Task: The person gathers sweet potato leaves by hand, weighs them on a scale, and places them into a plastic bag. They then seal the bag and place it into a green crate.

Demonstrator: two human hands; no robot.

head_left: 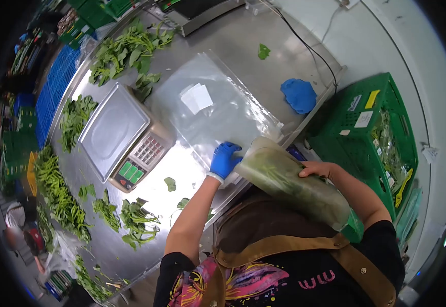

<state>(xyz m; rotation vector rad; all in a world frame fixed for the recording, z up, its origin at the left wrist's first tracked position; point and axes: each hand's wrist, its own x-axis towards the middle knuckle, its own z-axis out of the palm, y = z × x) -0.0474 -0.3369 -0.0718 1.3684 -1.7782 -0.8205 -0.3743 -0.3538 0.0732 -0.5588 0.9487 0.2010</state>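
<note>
My right hand [317, 169], bare, is closed around the side of a clear plastic bag of leafy greens [284, 179], which lies slanted in front of my apron. The greens look blurred through the plastic. Beside the bag's upper left end is my left hand [225, 160] in a blue glove, its thumb and fingers apart and curved. It rests over the near edge of a stack of flat clear plastic bags [223, 115]. Small white paper labels [196, 98] lie on that stack. Left of it stands a weighing scale [126, 135] with a bare metal pan.
Bunches of leafy greens [62, 192] line the left side of the steel table [156, 261], with more greens [131, 48] at the back. A crumpled blue glove [298, 95] sits near the right edge. Green crates [361, 133] stand at the right, and a black cable [310, 46] crosses behind.
</note>
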